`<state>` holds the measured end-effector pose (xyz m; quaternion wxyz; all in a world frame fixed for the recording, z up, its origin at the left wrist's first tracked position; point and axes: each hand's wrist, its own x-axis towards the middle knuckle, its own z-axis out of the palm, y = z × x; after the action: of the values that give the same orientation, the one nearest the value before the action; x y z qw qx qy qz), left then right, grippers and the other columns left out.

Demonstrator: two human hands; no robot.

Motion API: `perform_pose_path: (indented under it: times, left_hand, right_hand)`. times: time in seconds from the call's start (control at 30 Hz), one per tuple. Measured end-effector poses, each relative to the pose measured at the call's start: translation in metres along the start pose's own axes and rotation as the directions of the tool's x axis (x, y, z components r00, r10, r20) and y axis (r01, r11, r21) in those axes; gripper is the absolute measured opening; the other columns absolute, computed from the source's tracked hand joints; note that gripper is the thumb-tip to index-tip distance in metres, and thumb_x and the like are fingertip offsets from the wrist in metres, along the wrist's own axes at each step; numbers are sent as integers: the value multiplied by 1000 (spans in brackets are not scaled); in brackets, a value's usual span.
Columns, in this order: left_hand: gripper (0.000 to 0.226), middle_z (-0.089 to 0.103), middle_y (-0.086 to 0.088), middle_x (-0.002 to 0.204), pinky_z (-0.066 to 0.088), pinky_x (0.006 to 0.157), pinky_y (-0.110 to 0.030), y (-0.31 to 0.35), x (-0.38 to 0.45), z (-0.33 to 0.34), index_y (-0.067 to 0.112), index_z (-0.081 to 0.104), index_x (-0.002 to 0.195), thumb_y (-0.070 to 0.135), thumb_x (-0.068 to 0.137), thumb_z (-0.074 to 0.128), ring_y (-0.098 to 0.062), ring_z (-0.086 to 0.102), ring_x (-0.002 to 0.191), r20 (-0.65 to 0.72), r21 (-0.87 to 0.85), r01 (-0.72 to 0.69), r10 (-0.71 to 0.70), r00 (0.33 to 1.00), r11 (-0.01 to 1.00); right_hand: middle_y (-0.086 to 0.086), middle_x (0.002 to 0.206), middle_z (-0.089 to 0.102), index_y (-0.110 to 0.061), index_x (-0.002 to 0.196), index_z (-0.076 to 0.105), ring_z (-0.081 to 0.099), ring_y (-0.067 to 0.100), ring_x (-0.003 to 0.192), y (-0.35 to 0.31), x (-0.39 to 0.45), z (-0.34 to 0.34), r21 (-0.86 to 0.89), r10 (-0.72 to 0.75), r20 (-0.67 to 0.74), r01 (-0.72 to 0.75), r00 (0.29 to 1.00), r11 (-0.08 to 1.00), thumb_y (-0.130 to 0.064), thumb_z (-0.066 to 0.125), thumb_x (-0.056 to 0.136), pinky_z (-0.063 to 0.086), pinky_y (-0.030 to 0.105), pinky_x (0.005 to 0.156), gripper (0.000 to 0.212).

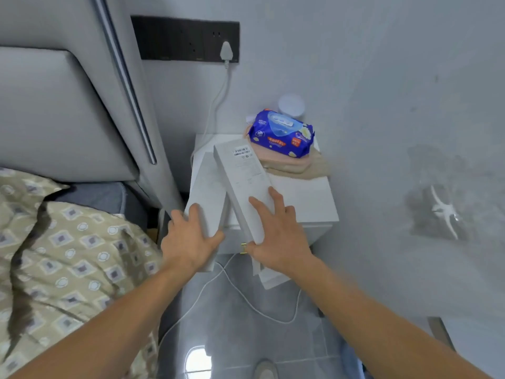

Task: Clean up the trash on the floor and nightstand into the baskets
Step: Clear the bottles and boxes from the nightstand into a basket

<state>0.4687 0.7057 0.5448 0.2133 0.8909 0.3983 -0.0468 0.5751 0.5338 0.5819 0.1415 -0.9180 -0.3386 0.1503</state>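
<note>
Head view: each grip is clamped on a box. The right hand [276, 236] holds the long white cardboard box with a barcode label [243, 184], its long axis running toward 11 o'clock over the white nightstand table [308, 195]. The left hand [188, 239] grips the plain white flat box [209, 192] just beside it at 9 o'clock. No basket shows.

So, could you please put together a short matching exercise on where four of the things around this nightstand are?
Things:
1. blue wipes pack
2. box with barcode label
3. plain white box
4. white plug

Places:
A. under the left hand
B. in the dark wall socket panel
C. on folded cloths at the nightstand's back
D. under the right hand

Pairs: 1-C, 2-D, 3-A, 4-B
</note>
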Motion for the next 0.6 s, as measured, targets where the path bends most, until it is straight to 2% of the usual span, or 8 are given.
perform_pose_path:
  times: [0.13,0.17,0.23,0.37,0.5,0.6]
  left_hand:
    - [74,37,-10,119,41,75,-39,-12,-65,-25,25,37,134,66,78,62,-37,49,107,51,-9,-64,65,997,998]
    - [74,38,-10,119,40,74,-39,-15,-68,-28,25,37,134,67,78,60,-38,50,106,34,-8,-77,77,996,997]
    - [75,38,-11,120,39,74,-40,-13,-111,-42,26,37,135,70,78,58,-39,52,107,75,25,-162,160,984,986]
    - [70,41,-11,123,39,76,-43,-17,-158,-51,31,39,136,67,80,61,-40,54,109,89,41,-242,238,967,969]
    - [67,41,-13,126,48,84,-53,-4,-228,-25,35,40,136,65,81,63,-44,57,107,181,33,-321,310,933,946]
    - [68,43,-12,128,50,87,-55,11,-281,12,37,40,137,66,80,64,-45,58,110,266,46,-390,365,892,920]
  right_hand:
    - [-3,165,-1,-43,153,19,35,34,128,-14,-80,-15,29,101,-55,-99,993,995,-49,69,75,49,44,95,93]
    - [-4,165,-2,-44,153,18,35,35,129,-11,-78,-13,32,107,-58,-105,993,994,-49,68,76,48,44,95,92]
    - [-5,166,-4,-44,154,18,35,36,130,-17,-133,-20,47,208,-63,-205,976,978,-50,68,76,48,45,95,93]
    - [-4,166,-6,-43,154,16,31,38,132,-10,-197,-16,84,284,-47,-279,958,957,-53,67,76,48,50,100,95]
    - [-3,167,-5,-43,155,15,28,38,135,17,-300,4,139,438,-18,-431,899,892,-50,68,77,45,49,101,95]
    - [-2,167,-4,-45,155,16,21,42,144,48,-379,29,182,544,16,-538,839,823,-54,69,74,41,55,108,97]
